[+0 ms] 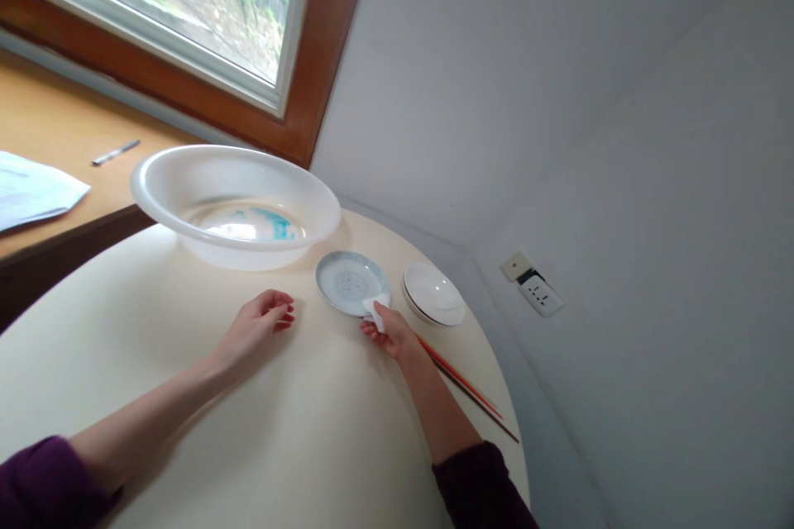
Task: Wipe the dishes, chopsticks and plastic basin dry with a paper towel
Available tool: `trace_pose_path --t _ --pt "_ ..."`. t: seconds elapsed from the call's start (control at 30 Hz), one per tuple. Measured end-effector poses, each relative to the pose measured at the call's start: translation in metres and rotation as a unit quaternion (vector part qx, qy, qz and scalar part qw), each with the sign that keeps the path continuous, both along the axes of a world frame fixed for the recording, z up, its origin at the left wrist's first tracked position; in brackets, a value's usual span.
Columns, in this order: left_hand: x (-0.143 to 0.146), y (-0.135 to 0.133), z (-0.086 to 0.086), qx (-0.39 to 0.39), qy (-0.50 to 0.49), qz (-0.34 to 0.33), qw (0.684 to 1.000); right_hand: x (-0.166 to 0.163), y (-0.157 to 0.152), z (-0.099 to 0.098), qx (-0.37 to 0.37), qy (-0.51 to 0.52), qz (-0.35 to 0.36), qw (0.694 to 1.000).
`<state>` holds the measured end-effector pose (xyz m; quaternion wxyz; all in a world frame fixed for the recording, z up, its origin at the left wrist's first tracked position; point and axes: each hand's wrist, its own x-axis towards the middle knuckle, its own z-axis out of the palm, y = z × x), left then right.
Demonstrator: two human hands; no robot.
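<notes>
My right hand (pixel 389 332) pinches a folded white tissue (pixel 380 302) over the near right rim of a small pale plate (pixel 348 281). The plate has a blue-grey pattern in its centre and on its rim; whether it rests fully on the table cannot be told. My left hand (pixel 264 318) is loosely curled just above or on the tabletop, left of the plate, with nothing in it and its fingers slightly apart. Right of the plate sit stacked white dishes (pixel 434 293). Several chopsticks (pixel 462 380), red and dark brown among them, lie beside my right forearm, which partly hides them.
A large translucent white basin (pixel 236 245) with blue marks in its bottom stands at the back of the round cream table (pixel 298 438). Behind on the left, a wooden desk (pixel 55 111) bears a pen (pixel 116 152) and papers (pixel 34 190). A wall socket (pixel 541 294) is at right.
</notes>
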<state>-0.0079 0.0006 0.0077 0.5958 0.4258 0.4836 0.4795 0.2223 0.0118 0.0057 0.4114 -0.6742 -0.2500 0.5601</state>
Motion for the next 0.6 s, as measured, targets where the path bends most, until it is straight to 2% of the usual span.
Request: trace_pose_path --t 0.13,0.27,0.37,0.43,0.5,0.57,0.6 --pt "-0.001 0.003 -0.007 -0.001 0.014 0.002 1.000 0.013 -0.009 0.006 -0.011 -0.023 0.063 0.998" --pt "0.000 0.005 -0.010 0.001 0.016 0.009 1.000 0.027 -0.026 0.025 -0.012 -0.040 0.149 0.988" --pt "0.000 0.003 -0.008 -0.005 0.028 0.014 1.000 0.041 -0.033 0.048 0.071 -0.150 0.159 0.973" --pt "0.000 0.003 -0.006 -0.001 0.036 0.013 0.999 0.054 -0.031 0.065 0.169 -0.294 0.105 0.935" --pt "0.001 0.002 -0.006 0.003 0.041 0.013 0.999 0.070 -0.024 0.078 0.231 -0.434 0.042 0.870" --pt "0.000 0.003 -0.008 0.003 0.044 0.015 0.999 0.085 -0.015 0.086 0.233 -0.540 0.022 0.808" --pt "0.000 0.004 -0.010 0.003 0.045 0.015 0.999 0.092 -0.012 0.087 0.222 -0.574 0.027 0.788"
